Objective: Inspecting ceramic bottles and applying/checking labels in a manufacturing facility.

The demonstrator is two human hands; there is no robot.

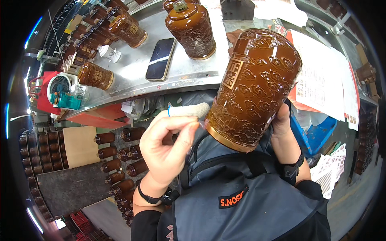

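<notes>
A large glossy brown bottle (257, 88) is tilted in front of me, its gold-rimmed base toward me. Raised cloud shapes cover it, and a gold label plate sits on its left side. My right hand (281, 124) grips it from the right and behind; most of those fingers are hidden. Close to the base's left edge is my left hand (167, 140), thumb and a finger pinched together. A pale cloth finger cover (189, 110) with a blue band sheathes one finger. Something thin and clear seems to show by the pinch, too small to make out.
On the metal table (193, 76) lie a phone (161, 59) and more brown bottles (192, 30). A small fan (60, 86) stands at the left. Papers (321, 76) and a blue bin (315, 134) are at the right. Several bottles (120, 186) line up below left.
</notes>
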